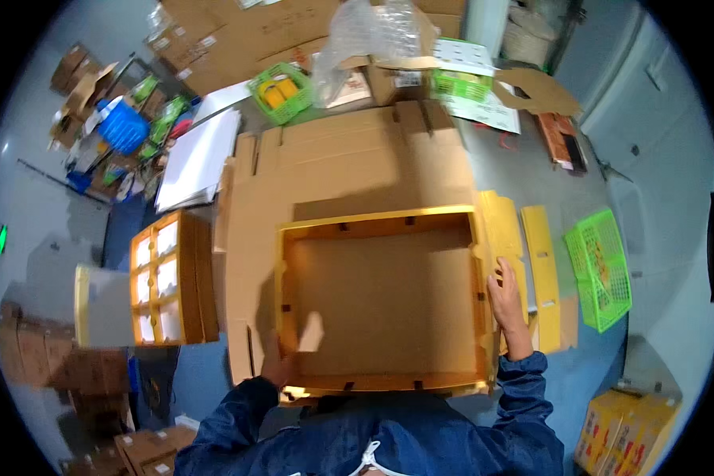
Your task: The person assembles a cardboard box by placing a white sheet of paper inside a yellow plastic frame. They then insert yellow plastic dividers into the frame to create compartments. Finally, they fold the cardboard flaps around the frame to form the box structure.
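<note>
A large rectangular yellow frame (377, 216), with small dark slots along its walls, stands in front of me on flattened brown cardboard (333, 174). My left hand (278, 363) is closed round the frame's near left corner; its fingers are dim and partly hidden by the wall. On the right wall, my right hand (506, 297) grips the outer side with bent fingers, the thumb not plainly visible. Just beyond that hand lie flat yellow strips (540, 262) with cut-outs. Through the open middle of the frame, bare cardboard shows.
A yellow divided unit (184, 278) with white-lined compartments stands at the left. White sheets (202, 159) are stacked behind it. One green basket (601, 270) is at the right; another green basket (282, 94) holds yellow pieces at the back. Clear plastic wrap (365, 44) lies by boxes.
</note>
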### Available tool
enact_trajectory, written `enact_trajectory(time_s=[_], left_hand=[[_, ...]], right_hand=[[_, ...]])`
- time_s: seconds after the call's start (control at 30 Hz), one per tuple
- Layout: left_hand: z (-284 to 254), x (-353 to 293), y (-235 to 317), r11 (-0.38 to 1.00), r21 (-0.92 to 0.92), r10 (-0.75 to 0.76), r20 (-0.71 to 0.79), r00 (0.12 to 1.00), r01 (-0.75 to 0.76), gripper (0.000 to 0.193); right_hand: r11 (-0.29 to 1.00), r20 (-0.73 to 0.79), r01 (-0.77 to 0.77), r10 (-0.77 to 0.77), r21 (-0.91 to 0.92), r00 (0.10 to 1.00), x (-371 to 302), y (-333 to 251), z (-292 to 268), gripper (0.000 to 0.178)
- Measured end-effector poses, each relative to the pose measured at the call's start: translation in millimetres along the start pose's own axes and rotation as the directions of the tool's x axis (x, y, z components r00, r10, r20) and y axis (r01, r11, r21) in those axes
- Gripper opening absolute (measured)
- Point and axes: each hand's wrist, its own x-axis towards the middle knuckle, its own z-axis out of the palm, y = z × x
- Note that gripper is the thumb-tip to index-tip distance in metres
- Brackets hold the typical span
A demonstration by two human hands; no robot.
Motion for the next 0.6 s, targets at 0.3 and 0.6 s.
enact_trajectory(time_s=[0.3,0.6], left_hand=[[-124,120,23,0.944,-0.159,-0.23,0.306,0.924,0.288,0.042],[-299,394,-77,0.766,-0.642,-0.242,-0.335,0.911,-0.033,0.019]], right_hand=[[0.756,0.067,0.35,-0.378,-0.554,0.923,53,-135,39,0.062],[0.736,0.39,0.508,-0.35,-0.449,0.852,70,-182,232,0.057]])
